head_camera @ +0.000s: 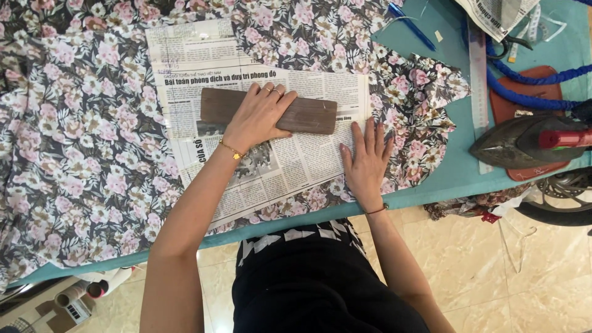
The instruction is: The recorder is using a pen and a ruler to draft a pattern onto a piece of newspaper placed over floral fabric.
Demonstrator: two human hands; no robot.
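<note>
The left hand (258, 115) lay palm-down across a flat, dark-brown wooden block (269, 111), fingers spread and resting over its top edge, pressing rather than gripping. The block was a long rectangle with rounded corners and a visible grain, lying on a newspaper pattern (271, 154). At about 4 o'clock from the block, the right hand (365, 161) was flat and open on the paper's right edge, fingers fanned toward 12 o'clock, holding nothing. The paper was thin, printed and cut with a curved notch at its top; it lay on floral fabric (80, 154), a soft dark cloth with pink blossoms that covered most of the teal table (459, 166).

At 3 o'clock from the hands, a dark metal iron (524, 143) with a red handle rested on a reddish-brown pad (507, 105), beside a blue cord (524, 77). A clear ruler (478, 74) ran toward 12 o'clock, and a blue pen (412, 26) lay at about 1 o'clock. No containers were visible on the table.
</note>
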